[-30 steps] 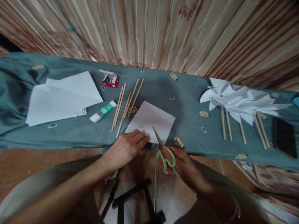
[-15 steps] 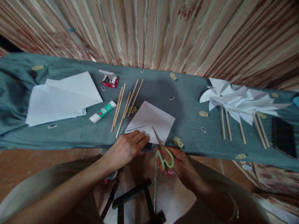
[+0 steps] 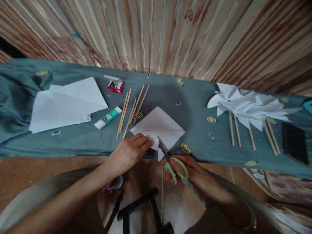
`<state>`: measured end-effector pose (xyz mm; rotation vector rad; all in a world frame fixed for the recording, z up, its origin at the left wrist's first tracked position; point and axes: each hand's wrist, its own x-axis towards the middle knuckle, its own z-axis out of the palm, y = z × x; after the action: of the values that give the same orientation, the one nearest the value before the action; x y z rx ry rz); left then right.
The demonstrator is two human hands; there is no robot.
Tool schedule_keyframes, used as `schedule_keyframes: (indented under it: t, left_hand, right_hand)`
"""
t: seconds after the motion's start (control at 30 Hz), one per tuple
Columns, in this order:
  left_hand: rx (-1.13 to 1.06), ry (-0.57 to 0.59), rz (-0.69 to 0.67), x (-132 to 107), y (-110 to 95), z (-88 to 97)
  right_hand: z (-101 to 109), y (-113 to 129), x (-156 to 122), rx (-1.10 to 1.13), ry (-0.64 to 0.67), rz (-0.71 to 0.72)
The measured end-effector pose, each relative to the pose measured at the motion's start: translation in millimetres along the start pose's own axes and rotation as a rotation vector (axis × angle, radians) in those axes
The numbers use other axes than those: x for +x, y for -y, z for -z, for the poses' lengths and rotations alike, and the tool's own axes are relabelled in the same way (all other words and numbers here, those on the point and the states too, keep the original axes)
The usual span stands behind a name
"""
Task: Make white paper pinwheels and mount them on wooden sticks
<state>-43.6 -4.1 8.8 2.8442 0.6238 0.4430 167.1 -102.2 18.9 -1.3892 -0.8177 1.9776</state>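
A white square sheet of paper (image 3: 165,122) lies cornerwise at the near edge of the cloth-covered table, with slits running in from its corners. My left hand (image 3: 133,148) pinches the paper's near left side. My right hand (image 3: 185,170) grips green-handled scissors (image 3: 179,169), fingers through the loops. The scissor blades are slightly parted and point up and left over the near corner, where the paper is split and one flap hangs past the table edge.
Left of the sheet lie several wooden sticks (image 3: 123,112), a glue stick (image 3: 108,118), a small red box (image 3: 115,86) of metal pieces and stacked paper (image 3: 65,100). On the right are paper pinwheels (image 3: 251,104) on sticks and a black phone (image 3: 295,143). A dark stool (image 3: 138,203) stands below.
The paper has turned slightly, and its near corner is now split with a flap sticking down. The scissors have opened a little and shifted slightly down and right.
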Motion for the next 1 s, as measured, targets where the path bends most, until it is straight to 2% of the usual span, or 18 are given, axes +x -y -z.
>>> schedule_keyframes:
  t: [0.2,0.33,0.6,0.8,0.9,1.0]
  left_hand:
    - [0.028,-0.086,0.045,1,12,10.4]
    - [0.043,-0.127,0.076,-1,24,4.1]
    - [-0.057,-0.174,0.162,1,37,-3.4]
    - [-0.139,-0.138,0.227,2,45,-4.3]
    - [-0.125,-0.11,0.251,1,43,-2.9]
    - [-0.043,-0.134,0.253,0,33,0.9]
  right_hand:
    - [27,13,-14,-0.091,0.077,-0.023]
    - [37,17,-15,-0.103,0.003,0.021]
    - [46,15,-12,-0.227,-0.028,0.052]
    - [49,14,-9,-0.289,-0.009,0.066]
    - [48,13,-5,-0.284,-0.021,0.055]
    - [47,14,-3,-0.267,-0.012,0.031]
